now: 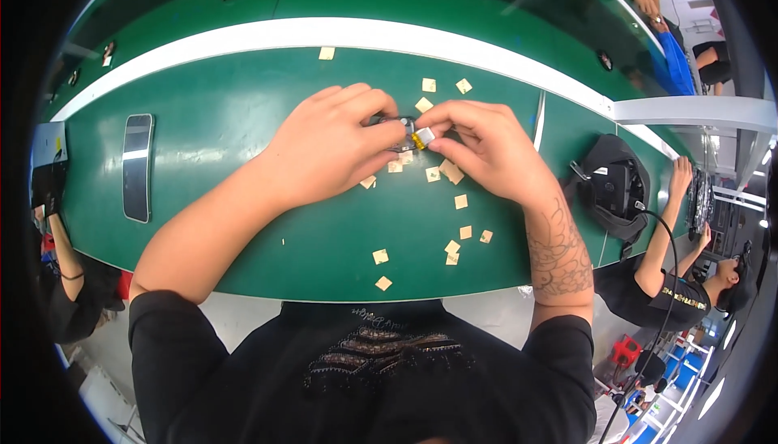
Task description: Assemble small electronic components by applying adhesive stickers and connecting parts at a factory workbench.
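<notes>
I see the green bench (243, 201) filling most of the view, a white strip (324, 35) curving across it at 12 o'clock. My black shirt (365, 371) takes up the 6 o'clock edge. At 3 o'clock a black headset (612, 189) lies on the bench, cable trailing down, and a co-worker's arm (664, 233) reaches in beside it. At 9 o'clock a dark phone (138, 167) lies flat, well apart from my hands.

My left hand (328, 148) and right hand (486, 148) meet just above centre, knuckles up. The right forearm carries a tattoo (555, 249).

Between the fingertips sits a small part (415, 136): silver-white end, yellow band, darker metal toward the left hand. It's held just over the bench at the centre, about 12 o'clock from my chest. Left fingers curl together and pinch its dark end; right thumb and forefinger pinch the pale end, other right fingers tucked close. Part is too small to tell what it is.

Tan squares (454, 201) scatter on the bench, flat, mostly at 5 o'clock of the hands, a few at 12 o'clock near the strip, some just under the fingers. One lone square (327, 53) sits touching the strip's edge at 11 o'clock.
</notes>
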`<state>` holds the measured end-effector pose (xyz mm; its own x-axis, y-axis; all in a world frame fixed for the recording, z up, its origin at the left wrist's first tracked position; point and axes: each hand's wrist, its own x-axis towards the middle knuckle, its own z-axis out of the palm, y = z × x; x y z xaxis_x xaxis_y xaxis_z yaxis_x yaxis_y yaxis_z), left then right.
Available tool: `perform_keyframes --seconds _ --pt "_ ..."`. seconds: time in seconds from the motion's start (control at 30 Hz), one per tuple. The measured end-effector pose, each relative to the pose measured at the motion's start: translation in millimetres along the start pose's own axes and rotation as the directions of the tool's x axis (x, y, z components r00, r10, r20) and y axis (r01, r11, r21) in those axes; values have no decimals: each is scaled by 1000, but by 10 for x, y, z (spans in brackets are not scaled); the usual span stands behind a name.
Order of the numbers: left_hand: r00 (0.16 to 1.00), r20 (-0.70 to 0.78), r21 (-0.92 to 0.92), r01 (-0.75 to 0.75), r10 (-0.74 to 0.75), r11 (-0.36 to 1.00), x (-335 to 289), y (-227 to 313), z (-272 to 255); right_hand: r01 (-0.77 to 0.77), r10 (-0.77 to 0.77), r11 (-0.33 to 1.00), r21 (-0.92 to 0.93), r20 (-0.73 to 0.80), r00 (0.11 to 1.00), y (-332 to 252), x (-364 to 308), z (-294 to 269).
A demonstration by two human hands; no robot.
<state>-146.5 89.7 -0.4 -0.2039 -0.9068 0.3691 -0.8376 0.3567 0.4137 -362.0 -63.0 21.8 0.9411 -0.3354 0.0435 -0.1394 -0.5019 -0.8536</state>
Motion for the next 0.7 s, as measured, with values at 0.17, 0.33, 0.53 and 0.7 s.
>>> perform_keyframes --seconds 0.17,0.33,0.53,0.7 --pt "999 1 51 -32 32 998 -41 -4 -4 -25 20 980 -198 -29 999 -101 18 27" --pt "998 5 136 -67 67 988 -56 17 -3 32 -58 956 -290 -84 995 -138 -8 146" --pt "999 2 123 -46 46 991 -67 17 17 6 -44 942 -335 -107 993 -136 -10 187" --pt "999 10 123 -40 40 992 -55 22 17 -17 -19 951 -310 -113 993 -158 -10 167"
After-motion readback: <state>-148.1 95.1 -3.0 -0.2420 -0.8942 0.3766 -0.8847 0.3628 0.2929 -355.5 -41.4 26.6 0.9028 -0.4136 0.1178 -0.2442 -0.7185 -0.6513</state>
